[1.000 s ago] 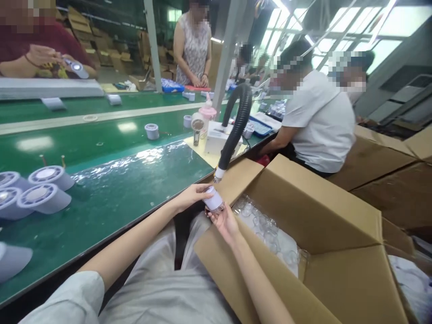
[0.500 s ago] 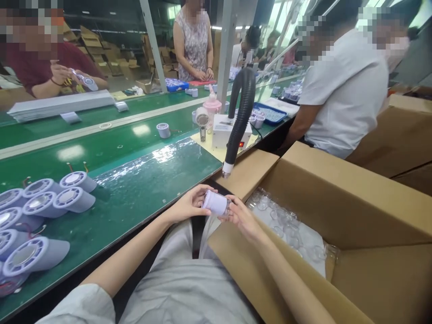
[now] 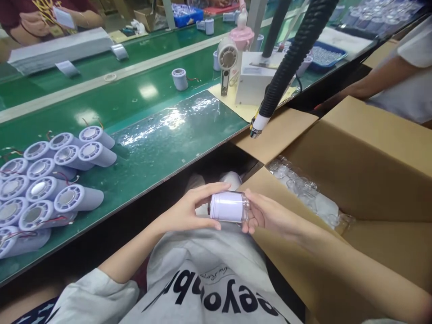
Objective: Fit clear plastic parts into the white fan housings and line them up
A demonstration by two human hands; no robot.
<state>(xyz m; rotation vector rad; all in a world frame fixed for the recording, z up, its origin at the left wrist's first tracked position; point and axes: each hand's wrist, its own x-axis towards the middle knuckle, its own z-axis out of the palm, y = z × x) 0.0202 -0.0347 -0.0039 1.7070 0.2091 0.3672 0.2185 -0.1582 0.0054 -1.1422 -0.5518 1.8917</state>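
Note:
A lavender plastic cylinder (image 3: 226, 207) lies on its side in the air above my lap, with a clear plastic cover (image 3: 246, 208) around its right end. My left hand (image 3: 191, 211) wraps its left end between thumb and fingers. Closed on the clear cover at the other end is my right hand (image 3: 265, 210). On the bench to the left stand several similar lavender cylinders (image 3: 97, 154) with ribbed round ends, some with thin wires. Below my right hand's side, an open cardboard box (image 3: 381, 180) contains several clear plastic covers (image 3: 303, 191).
A black flexible hose (image 3: 286, 63) with a white tip hangs over the bench edge, by a white box-shaped device (image 3: 254, 81). A small handheld fan (image 3: 227, 58) and a lone cylinder (image 3: 179, 79) stand on the green bench (image 3: 162, 139). Co-workers sit across and at right.
The view has tilted down and come closer to the bench. Both hands still hold the cylinder, which now lies more level, with the clear cover around its right end.

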